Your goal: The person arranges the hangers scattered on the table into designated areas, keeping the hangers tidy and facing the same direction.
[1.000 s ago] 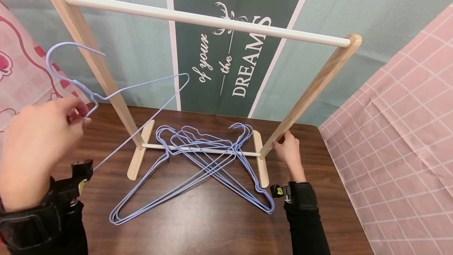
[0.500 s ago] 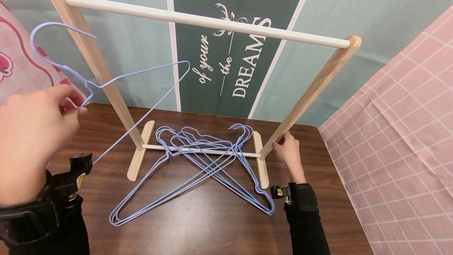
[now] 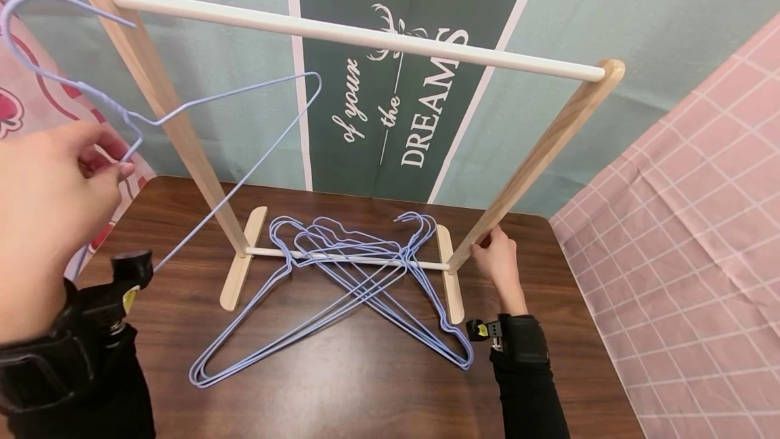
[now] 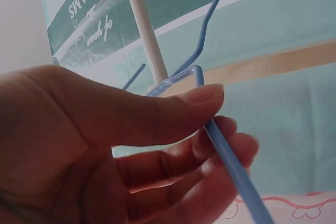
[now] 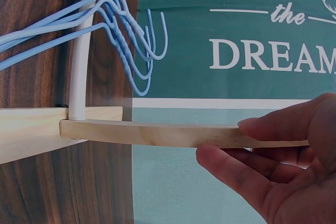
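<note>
My left hand (image 3: 116, 154) is raised at the left and pinches a light-blue wire hanger (image 3: 122, 114) just below its neck. Its hook reaches up beside the left upright of a wooden clothes rack, near the end of the white top rod (image 3: 365, 36). In the left wrist view my thumb and fingers (image 4: 212, 114) close on the blue wire (image 4: 226, 156). My right hand (image 3: 483, 244) grips the rack's right upright (image 3: 536, 154) near its foot, and the right wrist view shows the hand (image 5: 236, 137) pinching the wooden upright (image 5: 173, 134). Several more blue hangers (image 3: 341, 276) lie across the rack's lower bar.
The rack stands on a dark wooden table (image 3: 365, 385). Behind it is a teal backdrop with a green "DREAMS" panel (image 3: 426, 107). Pink checked cloth (image 3: 682, 222) hangs at the right and a pink patterned cloth (image 3: 24, 107) at the left.
My left hand has lifted the hanger up and to the left, so its hook is now level with the top rod's left end. The right hand has stayed on the upright.
</note>
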### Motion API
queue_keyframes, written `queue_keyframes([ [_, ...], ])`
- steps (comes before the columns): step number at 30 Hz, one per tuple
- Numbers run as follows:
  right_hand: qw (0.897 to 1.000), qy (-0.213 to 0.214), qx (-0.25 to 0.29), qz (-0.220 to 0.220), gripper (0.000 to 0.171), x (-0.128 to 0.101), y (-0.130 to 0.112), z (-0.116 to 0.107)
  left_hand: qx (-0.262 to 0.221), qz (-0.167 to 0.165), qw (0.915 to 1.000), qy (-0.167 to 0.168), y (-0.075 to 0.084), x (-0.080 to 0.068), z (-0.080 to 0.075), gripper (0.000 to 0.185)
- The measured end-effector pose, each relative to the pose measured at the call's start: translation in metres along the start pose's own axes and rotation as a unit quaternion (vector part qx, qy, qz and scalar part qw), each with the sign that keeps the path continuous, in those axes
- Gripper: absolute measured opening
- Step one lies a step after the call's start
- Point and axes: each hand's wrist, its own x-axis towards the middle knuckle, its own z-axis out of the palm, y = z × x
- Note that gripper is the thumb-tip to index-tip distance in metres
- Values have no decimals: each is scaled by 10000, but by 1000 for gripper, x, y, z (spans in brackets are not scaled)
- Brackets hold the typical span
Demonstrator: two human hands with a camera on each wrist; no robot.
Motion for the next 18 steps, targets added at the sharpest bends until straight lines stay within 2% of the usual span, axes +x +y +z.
queue_keyframes([
  [12,10000,-9,3,-14,27,0,0,-1,-36,-283,9996,-63,-3,10,1,17],
  [18,10000,-46,-4,28,27,0,0,-1,71,-345,9993,-102,2,15,-1,17],
])
